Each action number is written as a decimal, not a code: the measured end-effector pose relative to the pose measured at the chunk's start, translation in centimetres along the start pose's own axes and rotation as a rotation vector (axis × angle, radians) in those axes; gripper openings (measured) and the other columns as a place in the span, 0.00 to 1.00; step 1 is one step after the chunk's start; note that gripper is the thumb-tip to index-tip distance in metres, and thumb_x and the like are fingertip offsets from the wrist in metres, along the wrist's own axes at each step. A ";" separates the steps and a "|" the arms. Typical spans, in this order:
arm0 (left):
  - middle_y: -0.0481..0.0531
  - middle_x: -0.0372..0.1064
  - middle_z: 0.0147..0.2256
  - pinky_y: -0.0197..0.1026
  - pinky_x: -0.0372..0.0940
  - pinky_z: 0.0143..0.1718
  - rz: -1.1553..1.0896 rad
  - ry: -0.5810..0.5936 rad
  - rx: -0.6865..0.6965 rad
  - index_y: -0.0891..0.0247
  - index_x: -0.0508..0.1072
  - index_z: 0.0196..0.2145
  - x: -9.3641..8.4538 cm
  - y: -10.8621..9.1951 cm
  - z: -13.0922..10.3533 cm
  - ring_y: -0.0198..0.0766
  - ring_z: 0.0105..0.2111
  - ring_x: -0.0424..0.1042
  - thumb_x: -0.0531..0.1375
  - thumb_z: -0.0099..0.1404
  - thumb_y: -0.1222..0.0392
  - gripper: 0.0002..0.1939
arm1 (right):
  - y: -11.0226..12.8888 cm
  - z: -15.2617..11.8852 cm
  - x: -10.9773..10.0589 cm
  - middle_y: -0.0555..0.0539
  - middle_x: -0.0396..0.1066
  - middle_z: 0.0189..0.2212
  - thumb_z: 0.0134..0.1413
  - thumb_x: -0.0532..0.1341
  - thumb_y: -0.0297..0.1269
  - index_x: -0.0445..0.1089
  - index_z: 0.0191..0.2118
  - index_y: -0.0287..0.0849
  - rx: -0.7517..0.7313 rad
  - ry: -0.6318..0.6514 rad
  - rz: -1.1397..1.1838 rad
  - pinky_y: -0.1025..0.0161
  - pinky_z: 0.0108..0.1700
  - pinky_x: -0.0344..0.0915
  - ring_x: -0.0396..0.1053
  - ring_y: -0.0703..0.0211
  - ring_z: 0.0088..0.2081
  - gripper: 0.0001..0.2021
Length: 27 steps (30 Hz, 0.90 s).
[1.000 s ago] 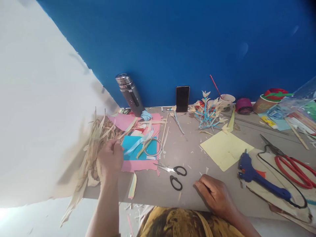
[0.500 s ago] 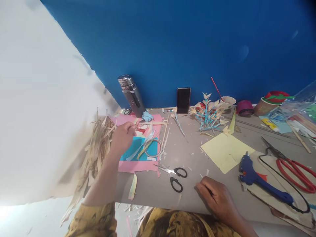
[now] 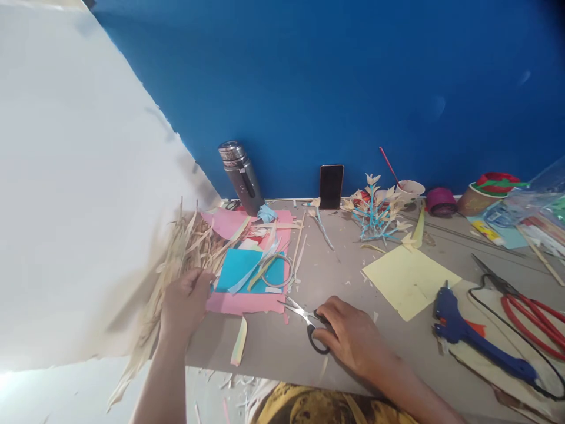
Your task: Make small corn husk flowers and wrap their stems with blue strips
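Note:
My right hand [image 3: 353, 335] has its thumb and fingers closed around the black handles of the small scissors [image 3: 300, 311]. The slightly parted blades point left over the table. My left hand [image 3: 188, 297] is curled at the left edge of the pink paper [image 3: 247, 304], beside a heap of dried husk strips [image 3: 172, 253]; whatever its fingers pinch, if anything, is hidden. On the pink paper lies a blue sheet [image 3: 236, 263] with a ring of tape [image 3: 289, 268] and loose paper strips on top. A curled pale strip [image 3: 239, 341] rests near the front edge.
Along the back stand a steel flask [image 3: 244, 185], a phone [image 3: 331, 186], a husk-flower branch [image 3: 374, 215] and a paper cup [image 3: 410, 191]. To the right lie a yellow sheet [image 3: 408, 282], a blue glue gun [image 3: 477, 338] with its cord, and large red-handled shears [image 3: 529, 309].
My right hand has moved left from the bare table onto the scissors and gripped them. My left hand has come back toward me, from above the pink paper to its left edge.

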<state>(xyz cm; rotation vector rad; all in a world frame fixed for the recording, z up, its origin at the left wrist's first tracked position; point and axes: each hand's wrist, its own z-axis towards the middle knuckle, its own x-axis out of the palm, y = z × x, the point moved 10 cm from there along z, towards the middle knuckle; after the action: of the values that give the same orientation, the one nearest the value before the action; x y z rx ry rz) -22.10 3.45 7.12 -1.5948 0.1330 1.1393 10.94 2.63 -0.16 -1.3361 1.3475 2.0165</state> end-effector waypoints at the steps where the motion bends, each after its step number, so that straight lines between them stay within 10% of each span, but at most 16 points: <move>1: 0.43 0.59 0.13 0.36 0.58 0.17 0.004 0.008 -0.026 0.59 0.68 0.21 -0.4 0.5 -0.2 0.36 0.14 0.62 0.57 0.60 0.50 0.14 | 0.0 0.3 0.3 0.47 0.73 0.37 0.61 0.63 0.35 0.70 0.40 0.45 0.024 0.032 -0.047 0.64 0.34 0.61 0.74 0.56 0.36 0.03; 9: 0.49 0.74 0.25 0.40 0.65 0.31 0.100 -0.221 -0.106 0.59 0.77 0.31 -6.8 4.4 -0.6 0.44 0.29 0.73 0.59 0.56 0.53 0.10 | -1.5 -1.3 0.9 0.50 0.72 0.33 0.50 0.68 0.33 0.67 0.35 0.47 0.024 -0.035 -0.193 0.63 0.30 0.55 0.74 0.52 0.34 0.09; 21: 0.50 0.63 0.20 0.42 0.57 0.28 0.295 -0.205 -0.103 0.57 0.62 0.21 -6.2 5.2 0.6 0.43 0.25 0.65 0.48 0.67 0.49 0.19 | -5.4 -4.6 -0.5 0.51 0.74 0.22 0.49 0.63 0.37 0.68 0.28 0.50 0.070 -0.039 0.011 0.62 0.23 0.60 0.73 0.55 0.21 0.02; 27: 0.60 0.73 0.46 0.47 0.62 0.38 0.434 -0.283 -0.087 0.59 0.70 0.43 -6.1 4.0 2.0 0.53 0.43 0.72 0.55 0.64 0.48 0.16 | -9.4 -6.4 0.9 0.48 0.78 0.29 0.61 0.54 0.48 0.74 0.38 0.48 0.326 0.105 0.540 0.66 0.24 0.69 0.74 0.58 0.23 0.14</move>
<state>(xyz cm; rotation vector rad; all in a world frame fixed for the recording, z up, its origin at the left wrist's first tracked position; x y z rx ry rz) -28.90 0.77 8.88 -1.5006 0.2540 1.7160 20.51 1.38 -6.35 -1.0139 2.1609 1.9255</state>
